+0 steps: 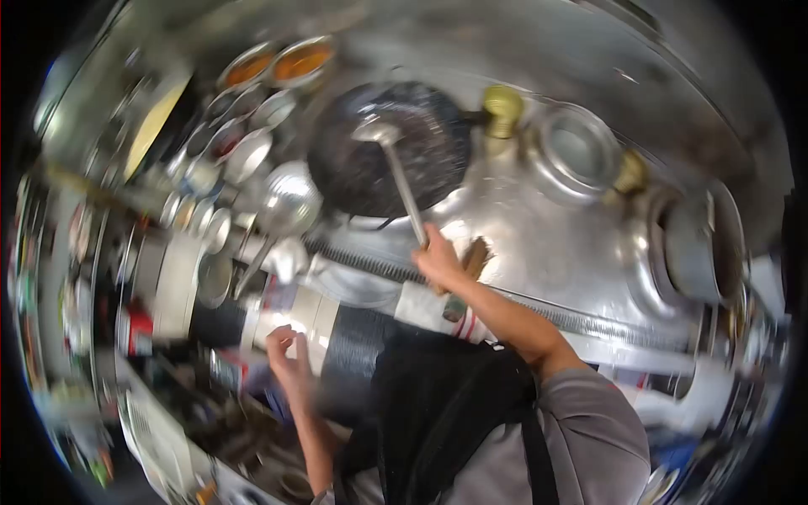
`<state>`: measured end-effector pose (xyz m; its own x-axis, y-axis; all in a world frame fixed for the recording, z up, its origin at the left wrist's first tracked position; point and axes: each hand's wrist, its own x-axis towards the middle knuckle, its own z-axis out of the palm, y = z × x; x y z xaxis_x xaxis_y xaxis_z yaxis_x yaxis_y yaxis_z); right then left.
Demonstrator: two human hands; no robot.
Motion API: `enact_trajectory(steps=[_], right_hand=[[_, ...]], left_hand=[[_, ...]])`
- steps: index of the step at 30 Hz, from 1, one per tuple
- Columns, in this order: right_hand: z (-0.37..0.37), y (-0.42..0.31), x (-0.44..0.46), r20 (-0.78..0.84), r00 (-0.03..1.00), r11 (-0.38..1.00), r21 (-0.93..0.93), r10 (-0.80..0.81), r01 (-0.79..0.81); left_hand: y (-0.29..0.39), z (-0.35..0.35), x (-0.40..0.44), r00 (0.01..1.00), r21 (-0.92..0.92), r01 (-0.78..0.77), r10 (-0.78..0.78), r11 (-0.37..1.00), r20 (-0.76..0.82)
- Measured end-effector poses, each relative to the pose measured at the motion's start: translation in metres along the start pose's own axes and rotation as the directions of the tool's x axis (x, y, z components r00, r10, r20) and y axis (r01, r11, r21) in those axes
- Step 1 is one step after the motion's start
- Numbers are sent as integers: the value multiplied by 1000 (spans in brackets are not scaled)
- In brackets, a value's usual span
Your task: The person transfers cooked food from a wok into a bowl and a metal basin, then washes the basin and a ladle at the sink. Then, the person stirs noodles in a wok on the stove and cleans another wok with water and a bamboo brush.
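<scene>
The right hand is closed around the lower end of the long handle of a metal ladle. From that grip the handle runs forward and slightly left, and the ladle's bowl lies within the rim of a large dark wok; the blur hides whether it touches the wok's surface. The wok sits ahead of the right hand, on the shiny metal bench.

The left hand is raised well apart from the right, nearer the body and to its left. Its fingers are bent; whether their tips meet the thumb cannot be made out. Ahead of it are a white object, too blurred to name, and a perforated skimmer beside the wok's left side.

Just right of the right hand lies a brown object, its kind unclear. A white cloth with red stripes is below the same hand, toward the body. Beyond it, right of the wok, stands a yellow-green container, then a round metal pot; a larger, deep pot is farther right.

Forward of the left hand, past the skimmer, small bowls are grouped, with two containers of orange contents behind them.
</scene>
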<state>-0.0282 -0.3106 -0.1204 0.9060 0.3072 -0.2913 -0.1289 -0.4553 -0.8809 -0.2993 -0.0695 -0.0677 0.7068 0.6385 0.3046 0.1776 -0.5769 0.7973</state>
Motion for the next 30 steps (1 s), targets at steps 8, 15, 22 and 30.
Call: enact_trajectory(steps=[8, 15, 22, 30], right_hand=[[-151, 63, -158, -388, 913, 984, -161, -130, 72], [-176, 118, -271, -640, 702, 950, 226, 313, -217], [-290, 175, -292, -502, 718, 736, 677, 483, -21], [-426, 211, -320, -131, 846, 497, 850, 517, -172]], left_hand=[[89, 94, 235, 880, -264, -374, 430, 889, 200], [355, 303, 262, 521, -581, -588, 813, 562, 259], [551, 638, 226, 229, -267, -915, 933, 304, 278], [689, 731, 74, 212, -300, -576, 494, 760, 843]])
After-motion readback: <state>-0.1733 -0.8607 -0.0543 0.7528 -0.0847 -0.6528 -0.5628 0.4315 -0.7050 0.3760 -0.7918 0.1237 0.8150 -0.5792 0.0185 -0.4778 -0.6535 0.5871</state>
